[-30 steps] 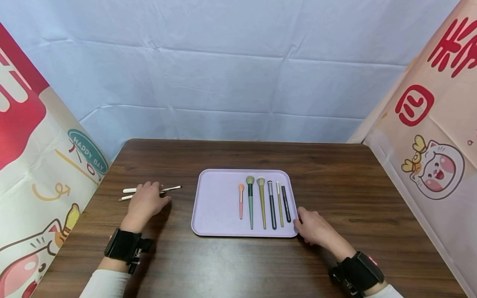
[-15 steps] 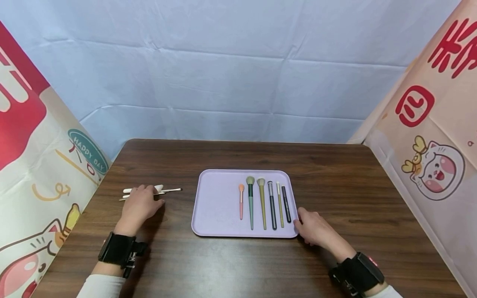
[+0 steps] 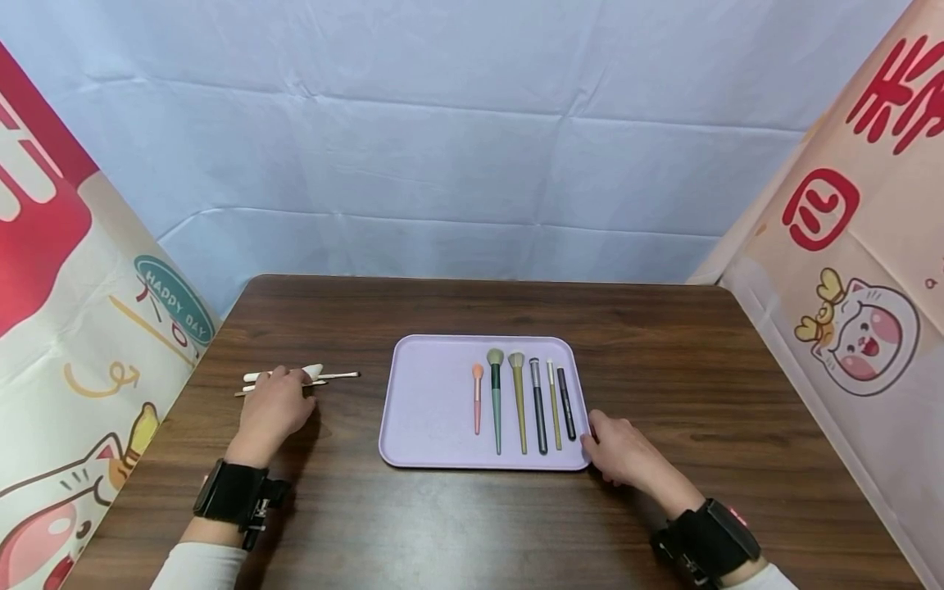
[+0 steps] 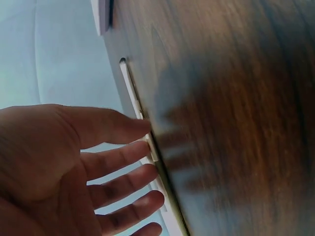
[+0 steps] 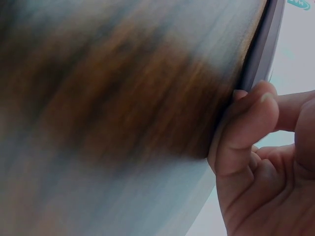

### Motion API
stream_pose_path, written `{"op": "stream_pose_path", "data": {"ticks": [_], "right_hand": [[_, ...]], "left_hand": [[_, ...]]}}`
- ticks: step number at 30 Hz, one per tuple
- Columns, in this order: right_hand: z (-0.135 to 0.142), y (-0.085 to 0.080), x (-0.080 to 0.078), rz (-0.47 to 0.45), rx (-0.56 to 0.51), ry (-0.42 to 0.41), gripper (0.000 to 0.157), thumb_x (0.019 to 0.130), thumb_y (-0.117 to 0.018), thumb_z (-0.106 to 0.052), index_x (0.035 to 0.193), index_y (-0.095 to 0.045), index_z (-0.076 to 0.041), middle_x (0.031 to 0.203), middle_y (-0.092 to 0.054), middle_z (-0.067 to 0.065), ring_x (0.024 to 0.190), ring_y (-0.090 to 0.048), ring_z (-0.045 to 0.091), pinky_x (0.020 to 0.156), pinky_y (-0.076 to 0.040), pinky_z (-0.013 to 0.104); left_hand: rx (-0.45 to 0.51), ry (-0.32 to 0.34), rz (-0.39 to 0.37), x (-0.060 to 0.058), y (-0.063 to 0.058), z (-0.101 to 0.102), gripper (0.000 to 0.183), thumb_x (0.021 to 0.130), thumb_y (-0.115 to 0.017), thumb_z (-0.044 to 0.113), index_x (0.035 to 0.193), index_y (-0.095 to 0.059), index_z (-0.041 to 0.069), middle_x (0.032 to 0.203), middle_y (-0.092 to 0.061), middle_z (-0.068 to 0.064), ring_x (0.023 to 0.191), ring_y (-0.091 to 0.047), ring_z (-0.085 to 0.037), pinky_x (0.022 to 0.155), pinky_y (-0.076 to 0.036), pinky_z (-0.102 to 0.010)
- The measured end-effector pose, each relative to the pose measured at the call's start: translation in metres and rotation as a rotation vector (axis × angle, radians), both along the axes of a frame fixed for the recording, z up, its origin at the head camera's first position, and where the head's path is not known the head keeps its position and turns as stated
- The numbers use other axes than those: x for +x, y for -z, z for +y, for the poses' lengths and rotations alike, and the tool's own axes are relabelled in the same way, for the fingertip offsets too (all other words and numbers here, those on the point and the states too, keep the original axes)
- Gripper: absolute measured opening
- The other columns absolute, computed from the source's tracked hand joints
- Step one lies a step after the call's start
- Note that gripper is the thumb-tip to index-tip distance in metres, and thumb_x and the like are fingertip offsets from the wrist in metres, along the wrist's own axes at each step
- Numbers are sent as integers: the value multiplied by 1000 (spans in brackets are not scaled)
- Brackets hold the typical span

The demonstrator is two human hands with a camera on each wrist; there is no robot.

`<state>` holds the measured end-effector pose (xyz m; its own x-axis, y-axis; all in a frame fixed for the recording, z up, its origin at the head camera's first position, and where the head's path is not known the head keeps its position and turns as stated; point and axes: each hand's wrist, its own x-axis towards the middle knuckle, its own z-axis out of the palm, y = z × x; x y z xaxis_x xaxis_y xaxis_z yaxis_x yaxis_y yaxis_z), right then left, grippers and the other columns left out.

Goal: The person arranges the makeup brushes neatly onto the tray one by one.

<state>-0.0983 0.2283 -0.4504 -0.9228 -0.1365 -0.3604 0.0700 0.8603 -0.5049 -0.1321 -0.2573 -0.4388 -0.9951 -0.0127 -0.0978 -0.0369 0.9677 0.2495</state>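
At the left of the table, my left hand (image 3: 273, 410) reaches over a few white-handled makeup brushes (image 3: 341, 375), covering their middles. In the left wrist view its fingers are spread, fingertips right at the brush handles (image 4: 129, 81), with the thumb a little apart from the index finger. A fluffy white brush head (image 3: 313, 371) shows just beyond the fingers. My right hand (image 3: 623, 451) holds the near right corner of a lilac tray (image 3: 428, 401), its fingers curled at the tray's edge (image 5: 261, 54) in the right wrist view.
On the tray's right half, several makeup brushes lie side by side: a pink one (image 3: 477, 401), a green one (image 3: 496, 401), an olive one (image 3: 519, 401) and dark ones such as the black one (image 3: 566, 406). A pale cloth (image 3: 457, 164) hangs behind the wooden table (image 3: 472, 533).
My left hand has shifted slightly left and toward me, uncovering the white brush head; its thumb has drawn in toward the fingers. The right hand and the tray have stayed in place.
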Motion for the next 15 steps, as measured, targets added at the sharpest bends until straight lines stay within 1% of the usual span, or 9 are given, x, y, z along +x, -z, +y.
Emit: {"op": "stream_pose_path", "data": {"ticks": [4, 8, 11, 15], "right_hand": [[0, 0, 0, 6, -6, -7, 9, 102, -52, -13, 103, -55, -4, 68, -55, 7, 50, -55, 19, 46, -46, 33], [0, 0, 0, 1, -4, -1, 9, 102, -52, -13, 102, -54, -4, 68, -55, 7, 50, -55, 19, 46, -47, 33], [0, 0, -1, -12, -2, 10, 9, 102, -52, -13, 102, -55, -5, 69, -55, 7, 51, -56, 19, 46, -47, 33], [0, 0, -1, -19, 0, 12, 10, 102, -52, -14, 103, -54, -4, 69, -55, 8, 51, -56, 20, 47, -47, 33]], "left_hand": [[-6, 17, 63, 2, 2, -1, 26, 93, -57, 0, 116, -65, -6, 109, -58, -26, 104, -49, -49, 80, -45, -61], [-28, 32, 123, 2, 3, -1, 23, 90, -56, -4, 110, -67, -4, 103, -61, -23, 101, -55, -47, 75, -48, -60], [-37, 39, 137, 1, 4, -2, 21, 90, -57, -6, 108, -67, -3, 100, -62, -21, 96, -58, -44, 72, -49, -59], [-40, 50, 139, 0, 7, -4, 21, 89, -57, -9, 106, -67, -3, 99, -62, -21, 94, -57, -44, 73, -50, -57]]}}
